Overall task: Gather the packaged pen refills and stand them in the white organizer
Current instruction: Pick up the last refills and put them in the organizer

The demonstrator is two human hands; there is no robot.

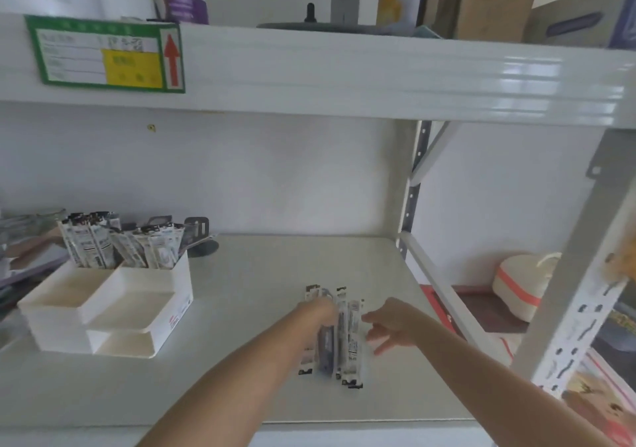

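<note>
Several packaged pen refills (347,340) lie side by side on the white shelf board (261,309), right of centre. My left hand (318,312) rests on top of the left packs, fingers curled over them; whether it grips one is unclear through the blur. My right hand (392,324) hovers just right of the packs, fingers spread, holding nothing. The white organizer (113,305) stands at the left of the shelf. Several refill packs (117,245) stand upright in its tall back compartments; its lower front trays hold nothing.
The upper shelf beam (344,74) with a green label (103,54) overhangs close above. A grey upright post (571,267) and diagonal brace (444,291) bound the right side. A dark stand (201,240) sits behind the organizer. Boxes and a cream bag (516,284) lie beyond the post.
</note>
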